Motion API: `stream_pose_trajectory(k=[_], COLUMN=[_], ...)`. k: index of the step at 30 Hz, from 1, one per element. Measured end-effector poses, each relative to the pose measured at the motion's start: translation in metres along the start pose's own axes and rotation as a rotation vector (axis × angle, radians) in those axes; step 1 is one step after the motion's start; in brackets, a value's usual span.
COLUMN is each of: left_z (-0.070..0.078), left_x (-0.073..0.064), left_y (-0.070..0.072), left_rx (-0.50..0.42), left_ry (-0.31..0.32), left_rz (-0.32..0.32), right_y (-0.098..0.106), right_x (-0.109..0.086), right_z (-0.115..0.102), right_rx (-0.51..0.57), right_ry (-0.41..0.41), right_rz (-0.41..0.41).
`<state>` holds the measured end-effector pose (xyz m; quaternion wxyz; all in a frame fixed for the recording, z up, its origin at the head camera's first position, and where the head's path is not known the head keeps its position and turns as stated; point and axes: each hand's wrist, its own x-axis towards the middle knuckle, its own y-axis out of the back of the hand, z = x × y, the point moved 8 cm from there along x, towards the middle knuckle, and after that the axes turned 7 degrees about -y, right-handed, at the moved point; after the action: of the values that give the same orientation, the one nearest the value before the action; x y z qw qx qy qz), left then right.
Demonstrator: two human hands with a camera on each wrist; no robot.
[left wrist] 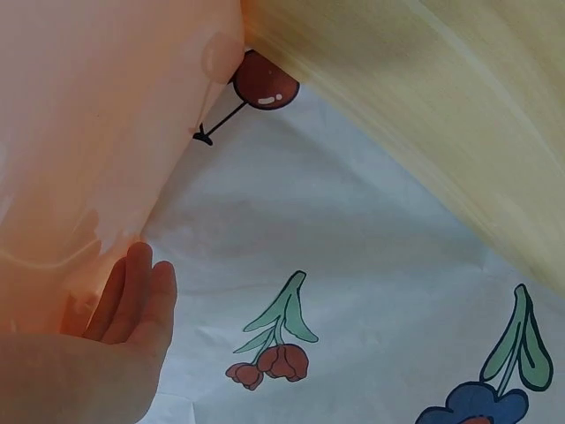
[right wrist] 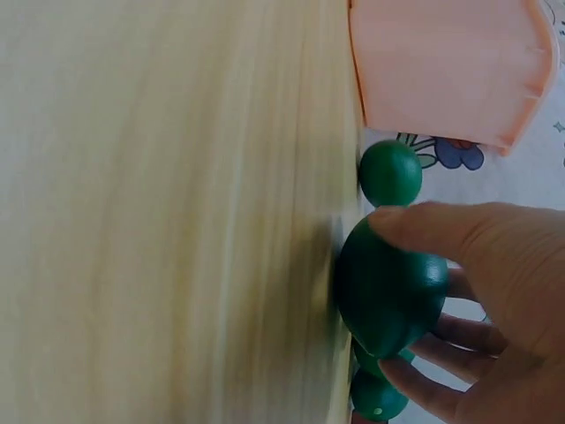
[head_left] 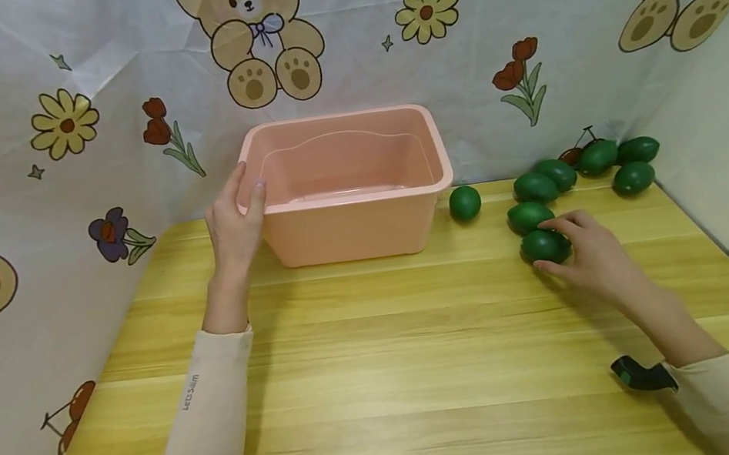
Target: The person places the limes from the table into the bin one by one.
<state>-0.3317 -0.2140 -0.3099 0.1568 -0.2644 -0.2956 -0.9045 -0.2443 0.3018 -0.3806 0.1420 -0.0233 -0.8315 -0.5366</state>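
My left hand [head_left: 233,226] grips the pink plastic tub [head_left: 351,231]; uneven pressure could roll the smooth green oval fruit [head_left: 541,247] my right [head_left: 594,257] pinches.

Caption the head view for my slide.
Left grip on the tub, right grip on one green fruit, other fruits close by.

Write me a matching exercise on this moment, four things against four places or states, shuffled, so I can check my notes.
1. Left hand
2. Right hand
3. Pink bin
4. Lone green fruit

A. Upright, with its open side up
B. Thumb and fingers around another green fruit
C. On the table, just right of the bin
D. Holding the bin at its left side

Pairs: 1-D, 2-B, 3-A, 4-C
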Motion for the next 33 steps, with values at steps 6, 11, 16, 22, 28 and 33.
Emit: stream_pose_trajectory(k=[6,11,16,22,28,33], left_z=[0.001,0.001,0.001,0.001,0.002,0.0], left_x=[0.001,0.001,0.0,-0.002,-0.003,-0.003], left_y=[0.0,0.0,0.0,0.0,-0.002,-0.001], left_rx=[-0.008,-0.016,-0.01,-0.018,-0.034,-0.032], left_ry=[-0.003,-0.017,-0.034,-0.04,-0.04,-0.027], left_rz=[0.024,0.065,0.102,0.132,0.132,0.141], right_y=[-0.006,-0.003,0.003,0.012,0.03,0.049], right_x=[0.002,0.004,0.006,0.014,0.031,0.054], right_z=[0.002,-0.001,-0.011,-0.023,-0.033,-0.051], right_rx=[-0.009,-0.001,0.024,0.045,0.092,0.075], right_ry=[0.0,0.013,0.02,0.04,0.008,0.024], right_rz=[-0.012,0.022,0.059,0.1,0.133,0.184])
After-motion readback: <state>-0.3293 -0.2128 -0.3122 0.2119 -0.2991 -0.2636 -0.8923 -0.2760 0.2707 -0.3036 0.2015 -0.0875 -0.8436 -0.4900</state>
